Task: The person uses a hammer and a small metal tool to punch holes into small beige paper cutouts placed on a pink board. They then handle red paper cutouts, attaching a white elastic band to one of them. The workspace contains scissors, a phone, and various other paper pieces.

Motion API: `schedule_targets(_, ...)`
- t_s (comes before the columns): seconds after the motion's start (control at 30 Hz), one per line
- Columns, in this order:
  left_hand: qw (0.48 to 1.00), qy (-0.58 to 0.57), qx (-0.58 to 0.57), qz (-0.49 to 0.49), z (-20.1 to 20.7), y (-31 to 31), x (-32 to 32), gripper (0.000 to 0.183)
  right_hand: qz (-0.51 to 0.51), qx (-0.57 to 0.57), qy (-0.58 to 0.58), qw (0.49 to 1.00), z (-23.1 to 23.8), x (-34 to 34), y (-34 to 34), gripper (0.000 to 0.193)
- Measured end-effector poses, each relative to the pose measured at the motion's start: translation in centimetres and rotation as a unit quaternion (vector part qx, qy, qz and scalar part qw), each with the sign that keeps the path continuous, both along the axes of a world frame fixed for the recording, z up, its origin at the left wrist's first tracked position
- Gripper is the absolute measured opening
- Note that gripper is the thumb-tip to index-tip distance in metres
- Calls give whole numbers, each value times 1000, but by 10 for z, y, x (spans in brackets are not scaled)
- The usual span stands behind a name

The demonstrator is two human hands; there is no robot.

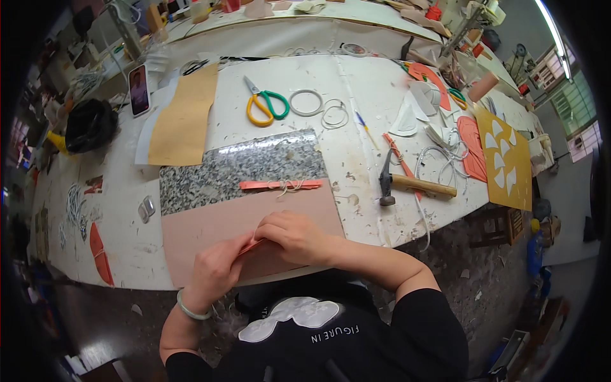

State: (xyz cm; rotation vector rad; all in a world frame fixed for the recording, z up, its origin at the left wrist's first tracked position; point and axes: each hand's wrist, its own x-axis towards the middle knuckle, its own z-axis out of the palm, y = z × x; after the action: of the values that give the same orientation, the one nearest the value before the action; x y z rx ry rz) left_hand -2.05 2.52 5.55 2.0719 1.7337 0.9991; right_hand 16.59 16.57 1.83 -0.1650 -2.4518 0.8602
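Both my hands meet over a pale pink sheet (197,232) at the table's near edge. Between the fingers shows a small coral-coloured piece (250,246), mostly hidden by them. My left hand (217,264) pinches its left end, and my right hand (289,235) closes over it from the right. Just beyond the hands lies a narrow coral strip (258,185) with pale cord (287,186) looped about it. Under the sheet's far side, a speckled granite slab (254,159) is visible.
Farther back lie scissors (262,107) with yellow and green handles and a ring (306,102). To the right are a hammer (420,184), white cords (436,156) and a yellow board (503,159) bearing white pieces. At left are a phone (139,89) and a coral piece (100,254).
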Motion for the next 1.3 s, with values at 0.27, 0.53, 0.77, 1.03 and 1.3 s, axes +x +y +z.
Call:
schedule_targets(0.27,997,-29,-77,5,2,4,-8,30,-385,100,-132,908,-27,64,217,16)
schedule_targets(0.53,874,-476,22,96,-1,22,-22,37,-265,48,-215,939,-26,76,274,18)
schedule_targets(0.77,793,-609,-17,-18,8,63,-7,42,-84,-131,15,988,54,21,147,16)
schedule_targets(1.03,742,-641,-189,-48,14,67,13,45,50,-750,103,651,49,27,74,22)
schedule_targets(1.3,713,-678,-181,0,-1,75,-9,40,196,-645,218,705,9,65,79,67)
